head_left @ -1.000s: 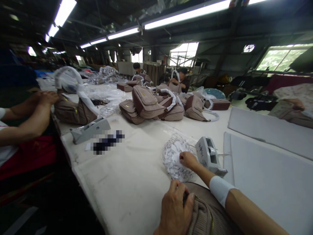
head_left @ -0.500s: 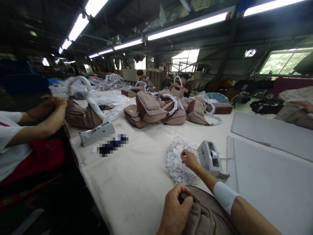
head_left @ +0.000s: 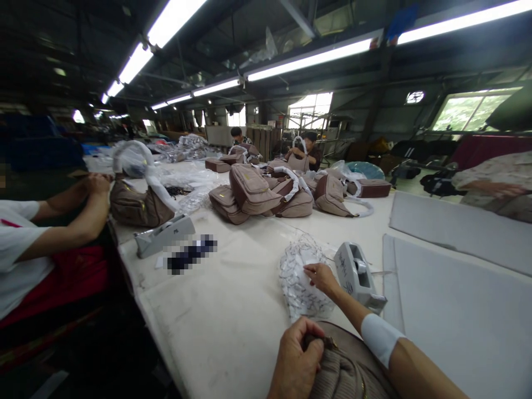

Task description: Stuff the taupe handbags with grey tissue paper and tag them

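Head view: what do we see?

— A padded white worktable (head_left: 216, 327) under long fluorescent lights (head_left: 307, 58), with taupe handbags (head_left: 249, 191) grouped at twelve o'clock.

And our hands?

— At six o'clock, our left hand (head_left: 297, 360) pinches a ribbed taupe bag (head_left: 344, 374). Our right hand's (head_left: 324, 279) fingertips (head_left: 310, 270) touch crumpled printed plastic (head_left: 299, 282) beside a grey tape dispenser (head_left: 355, 271); we cannot tell whether they grip it.

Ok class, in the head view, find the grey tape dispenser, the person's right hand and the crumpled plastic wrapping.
Grey tape dispenser (head_left: 354, 269): head view, on its body.
Right hand (head_left: 321, 279): head view, on the back of the hand.
Crumpled plastic wrapping (head_left: 298, 291): head view, on its middle.
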Motion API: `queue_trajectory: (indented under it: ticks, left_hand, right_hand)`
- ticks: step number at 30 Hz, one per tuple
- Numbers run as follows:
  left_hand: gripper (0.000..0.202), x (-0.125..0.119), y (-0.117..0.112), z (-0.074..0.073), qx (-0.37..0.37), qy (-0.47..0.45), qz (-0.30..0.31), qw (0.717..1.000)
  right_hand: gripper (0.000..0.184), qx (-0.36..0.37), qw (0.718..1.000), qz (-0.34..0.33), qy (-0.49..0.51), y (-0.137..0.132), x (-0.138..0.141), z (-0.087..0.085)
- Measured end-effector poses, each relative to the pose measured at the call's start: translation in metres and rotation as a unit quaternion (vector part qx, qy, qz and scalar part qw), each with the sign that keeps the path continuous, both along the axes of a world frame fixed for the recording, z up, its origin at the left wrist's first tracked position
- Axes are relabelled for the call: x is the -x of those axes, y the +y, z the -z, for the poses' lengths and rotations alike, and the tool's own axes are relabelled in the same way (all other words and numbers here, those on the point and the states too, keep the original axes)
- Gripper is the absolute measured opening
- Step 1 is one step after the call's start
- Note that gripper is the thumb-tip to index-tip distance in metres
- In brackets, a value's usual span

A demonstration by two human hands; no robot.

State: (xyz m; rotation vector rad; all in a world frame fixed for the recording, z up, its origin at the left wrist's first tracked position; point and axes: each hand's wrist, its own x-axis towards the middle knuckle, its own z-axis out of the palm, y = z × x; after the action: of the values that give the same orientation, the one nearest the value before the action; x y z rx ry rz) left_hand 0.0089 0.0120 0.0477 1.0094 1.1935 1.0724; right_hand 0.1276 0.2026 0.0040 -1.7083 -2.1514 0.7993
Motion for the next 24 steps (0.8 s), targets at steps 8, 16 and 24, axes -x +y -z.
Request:
queue_trajectory:
  ticks: [8, 16, 24]
  left_hand:
    - [0.014, 0.002, -0.001, -0.001, 0.005, -0.008, 0.004, 1.000]
    - [0.014, 0.004, 0.001, 0.000, 0.007, -0.025, 0.015, 1.000]
    - [0.014, 0.004, 0.002, 0.003, 0.005, -0.026, 0.002, 1.000]
  right_hand:
    - [0.019, -0.007, 0.999, 0.039, 0.012, 0.006, -0.008, -0.006]
    - [0.015, -0.011, 0.990, -0.053, -0.130, -0.001, -0.009, 0.013]
    - [0.015, -0.026, 0.992, -0.035, -0.122, 0.003, -0.008, 0.006]
